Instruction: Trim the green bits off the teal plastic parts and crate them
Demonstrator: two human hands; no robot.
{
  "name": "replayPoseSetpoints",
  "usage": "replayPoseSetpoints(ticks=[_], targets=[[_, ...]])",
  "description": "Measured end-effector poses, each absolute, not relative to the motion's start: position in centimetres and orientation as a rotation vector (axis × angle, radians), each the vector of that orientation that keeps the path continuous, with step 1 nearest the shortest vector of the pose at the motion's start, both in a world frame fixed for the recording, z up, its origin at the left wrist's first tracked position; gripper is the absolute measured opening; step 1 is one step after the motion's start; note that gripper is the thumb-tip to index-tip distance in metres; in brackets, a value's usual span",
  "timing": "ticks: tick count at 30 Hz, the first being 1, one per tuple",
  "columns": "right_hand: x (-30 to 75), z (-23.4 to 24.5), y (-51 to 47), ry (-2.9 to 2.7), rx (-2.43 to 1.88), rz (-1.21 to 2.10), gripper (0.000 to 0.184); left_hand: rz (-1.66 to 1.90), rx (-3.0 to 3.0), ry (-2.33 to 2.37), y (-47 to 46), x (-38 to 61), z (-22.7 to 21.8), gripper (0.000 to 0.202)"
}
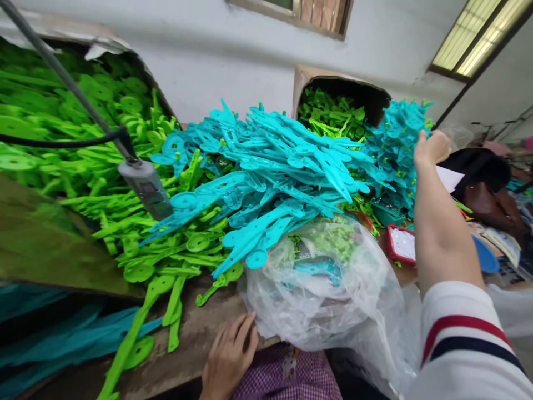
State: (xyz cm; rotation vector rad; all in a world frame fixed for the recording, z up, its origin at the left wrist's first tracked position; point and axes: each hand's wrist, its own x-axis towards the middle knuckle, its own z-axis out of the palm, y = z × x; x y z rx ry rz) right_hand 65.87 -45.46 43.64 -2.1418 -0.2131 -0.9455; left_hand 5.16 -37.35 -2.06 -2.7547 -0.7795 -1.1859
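Note:
At the table's front edge my left hand [229, 355] lies with its fingers stretched out, holding nothing, beside a clear plastic bag [358, 316]. My right hand [433, 147] is reached far forward, its fingers curled at the right side of a tall stack of blue plastic pieces [397, 144] with small green bits on them. What those fingers hold, if anything, is hidden. Between the hands, a large heap of flat, long blue plastic pieces [287, 161] lies over long green plastic pieces [166, 244] with round ends. Small green parts [337, 239] show in the bag.
A large box of green pieces [83, 105] stands on the left, a smaller carton [303, 83] at the back. A metal rod with a grey cylinder [145, 186] hangs at left. By my right forearm are a red tray [391, 244] with white bits and a blue dish [486, 255].

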Motion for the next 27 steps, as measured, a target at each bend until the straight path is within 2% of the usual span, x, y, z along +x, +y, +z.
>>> replayPoseSetpoints(ticks=[5, 8, 11, 15, 21, 23, 25, 26, 27], targets=[[66.8, 41.9, -45.4, -0.364, -2.174, -0.914, 0.062, -1.152, -2.707, -0.768, -37.5, 5.2, -2.3, 0.049], [66.6, 40.7, -45.7, -0.441, -2.168, -0.973, 0.049, -1.110, -2.655, -0.717, -37.4, 5.2, -2.3, 0.042], [65.5, 39.5, -46.0, -0.497, -2.202, -0.962, 0.055, -1.111, -2.628, -0.653, -37.3, 5.1, -2.2, 0.036], [64.0, 38.3, -45.7, -0.515, -2.262, -0.928, 0.050, -1.150, -2.664, -0.569, -37.2, 5.2, -1.7, 0.031], [61.9, 36.6, -45.0, -0.558, -2.288, -0.978, 0.065, -1.175, -2.669, -0.588, -37.2, 5.4, -1.0, 0.031], [61.0, 35.8, -46.3, -0.553, -2.264, -1.022, 0.061, -1.145, -2.652, -0.595, -37.2, 5.4, -1.0, 0.032], [60.4, 35.0, -49.1, -0.516, -2.253, -1.008, 0.046, -1.088, -2.634, -0.586, -37.1, 5.2, -1.3, 0.033], [60.3, 34.6, -50.9, -0.508, -2.272, -0.947, 0.037, -1.052, -2.631, -0.568, -37.0, 5.1, -1.5, 0.033], [60.2, 34.2, -53.0, -0.518, -2.311, -0.848, 0.037, -1.019, -2.629, -0.548, -36.9, 5.0, -1.8, 0.033]])
